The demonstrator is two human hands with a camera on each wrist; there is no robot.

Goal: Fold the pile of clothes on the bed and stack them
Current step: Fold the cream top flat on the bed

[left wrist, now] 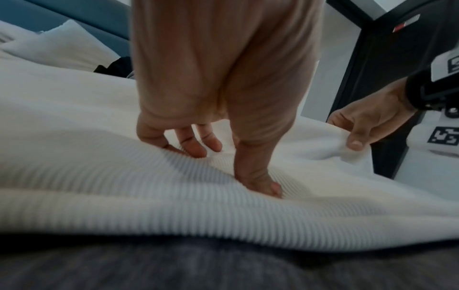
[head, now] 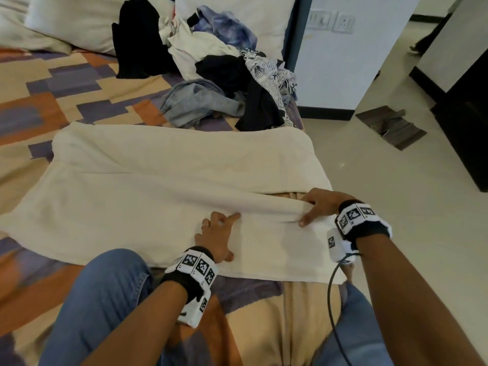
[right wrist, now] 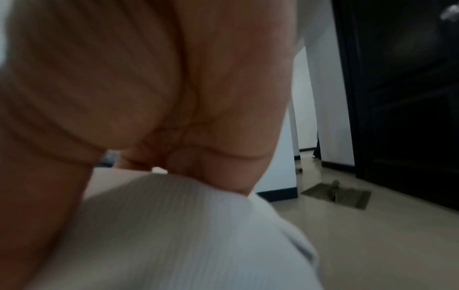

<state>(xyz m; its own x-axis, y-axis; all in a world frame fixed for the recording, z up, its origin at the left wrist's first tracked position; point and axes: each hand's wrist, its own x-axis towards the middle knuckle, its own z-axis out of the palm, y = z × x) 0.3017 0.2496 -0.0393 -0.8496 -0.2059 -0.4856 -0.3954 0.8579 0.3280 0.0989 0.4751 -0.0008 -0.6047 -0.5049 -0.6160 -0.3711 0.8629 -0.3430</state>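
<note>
A large cream ribbed cloth (head: 158, 180) lies spread across the bed, its near part doubled over in a long fold. My left hand (head: 221, 233) rests flat on it near the front edge; in the left wrist view this left hand (left wrist: 223, 162) presses the cream cloth (left wrist: 99, 186) with fingers and thumb. My right hand (head: 313, 208) grips the fold at the cloth's right end, thumb below and fingers over it. The left wrist view shows the right hand (left wrist: 360, 129) pinching that edge. In the right wrist view my palm (right wrist: 174, 88) covers most of the cloth (right wrist: 174, 235). The unfolded pile (head: 211, 64) sits behind.
White pillows (head: 66, 22) lie at the head of the patterned bedspread (head: 66, 96). The bed's right edge drops to a tiled floor (head: 396, 194) with a dark mat (head: 390, 128) and a dark cabinet (head: 464, 122). My jeans-clad knee (head: 100, 299) is at the front.
</note>
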